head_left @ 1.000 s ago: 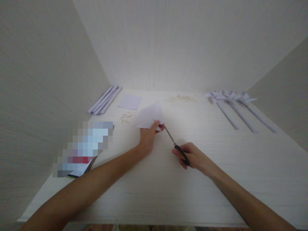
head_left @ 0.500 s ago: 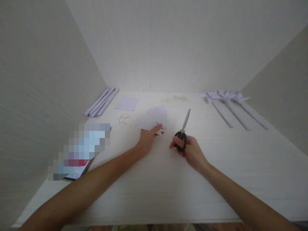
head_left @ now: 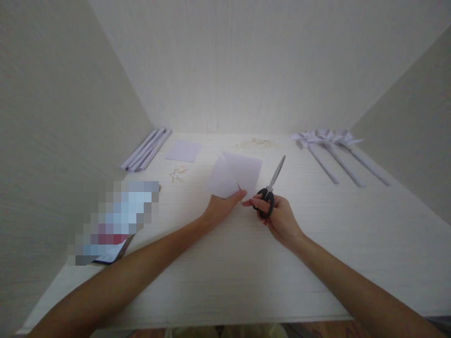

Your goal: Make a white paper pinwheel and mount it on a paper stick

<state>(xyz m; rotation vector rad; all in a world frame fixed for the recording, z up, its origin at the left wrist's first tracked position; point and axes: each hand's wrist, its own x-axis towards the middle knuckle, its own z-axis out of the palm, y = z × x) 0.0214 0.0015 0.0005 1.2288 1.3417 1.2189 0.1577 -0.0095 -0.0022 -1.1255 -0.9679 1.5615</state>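
Observation:
Between the thumb and fingers of my left hand point(head_left: 222, 209) is a pale lilac paper sheet point(head_left: 234, 173), held up over the middle of the table. Slits run into the sheet, one of them close to my thumb. My right hand point(head_left: 278, 218) grips a pair of scissors point(head_left: 269, 195) by its black handles. The blades point up and away, look shut, and are apart from the paper. A fingertip of my right hand is close to the sheet's lower edge; whether it touches cannot be made out.
Rolled paper tubes point(head_left: 146, 150) lie at the far left, beside a flat paper square point(head_left: 184, 151) and small pale sticks point(head_left: 178, 172). A blurred-out device point(head_left: 116, 256) rests at the left. Three paper pinwheels point(head_left: 333, 157) on sticks lie far right. Walls stand around the table point(head_left: 225, 281).
The sheet has turned and spread flatter toward the camera, shifting right with my left hand. My two hands have come closer together. The scissors tilt slightly more to the right.

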